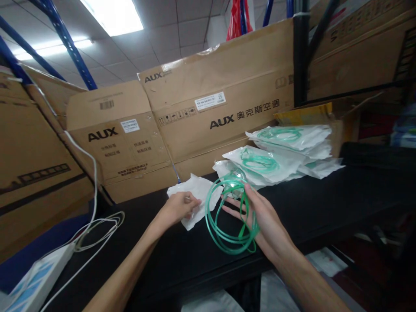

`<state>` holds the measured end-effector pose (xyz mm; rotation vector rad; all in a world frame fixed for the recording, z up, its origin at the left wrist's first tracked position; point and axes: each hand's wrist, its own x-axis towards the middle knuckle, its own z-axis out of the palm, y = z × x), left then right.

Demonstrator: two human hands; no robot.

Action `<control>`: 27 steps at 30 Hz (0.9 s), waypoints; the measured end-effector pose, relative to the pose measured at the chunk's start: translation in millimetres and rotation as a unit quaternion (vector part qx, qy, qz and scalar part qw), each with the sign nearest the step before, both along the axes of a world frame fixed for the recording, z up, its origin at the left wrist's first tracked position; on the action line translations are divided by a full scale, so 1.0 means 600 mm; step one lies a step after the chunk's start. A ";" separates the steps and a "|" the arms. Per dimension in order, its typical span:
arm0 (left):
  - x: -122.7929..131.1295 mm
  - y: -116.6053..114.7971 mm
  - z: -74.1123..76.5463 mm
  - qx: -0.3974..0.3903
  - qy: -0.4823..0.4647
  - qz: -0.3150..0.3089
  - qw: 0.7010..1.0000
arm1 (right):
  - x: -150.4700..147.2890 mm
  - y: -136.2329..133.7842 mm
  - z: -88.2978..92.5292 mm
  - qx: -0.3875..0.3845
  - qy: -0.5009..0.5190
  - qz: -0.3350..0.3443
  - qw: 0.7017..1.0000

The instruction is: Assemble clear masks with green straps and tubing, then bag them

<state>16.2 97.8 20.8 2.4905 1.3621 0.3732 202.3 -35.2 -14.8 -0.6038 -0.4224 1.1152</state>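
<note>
My right hand (256,212) is closed around a coil of green tubing (216,229), thumb on top and fingers reaching behind the loops. At the top of the coil is a clear mask (236,177) with a green strap; it looks like an oxygen mask. With its fingers pinched, my left hand (182,208) grips a flat white pouch (199,216) just above the black table. Behind my right hand lie more white pouches (286,169) in piles, green coiled tubing showing through their clear faces.
Large cardboard boxes (214,104) stand along the back of the black table (156,264). At the left, a white power strip (48,273) lies with a looped white cable (94,173). A smaller open carton (347,125) stands behind the pouches, near a dark rack post (300,60).
</note>
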 end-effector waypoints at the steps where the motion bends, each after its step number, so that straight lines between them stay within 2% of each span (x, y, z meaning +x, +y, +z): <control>1: 0.000 -0.003 0.001 0.010 -0.004 0.000 1.000 | 0.000 0.000 -0.001 0.001 0.001 0.007 1.000; 6: 0.014 -0.032 0.004 0.110 -0.021 -0.009 0.994 | 0.000 0.002 -0.005 -0.010 0.004 0.084 0.996; 9: 0.020 -0.044 0.000 0.144 -0.042 -0.020 0.989 | -0.002 0.002 -0.006 -0.007 -0.010 0.100 0.995; 18: 0.018 -0.053 -0.014 0.190 -0.104 -0.081 0.973 | -0.015 0.004 -0.013 -0.003 -0.079 0.059 0.995; 24: 0.019 -0.057 -0.014 0.219 -0.134 -0.101 0.961 | -0.023 0.007 -0.017 -0.012 -0.125 0.020 0.992; 27: 0.018 -0.057 -0.014 0.234 -0.139 -0.091 0.958 | -0.025 0.007 -0.020 -0.001 -0.156 0.011 0.988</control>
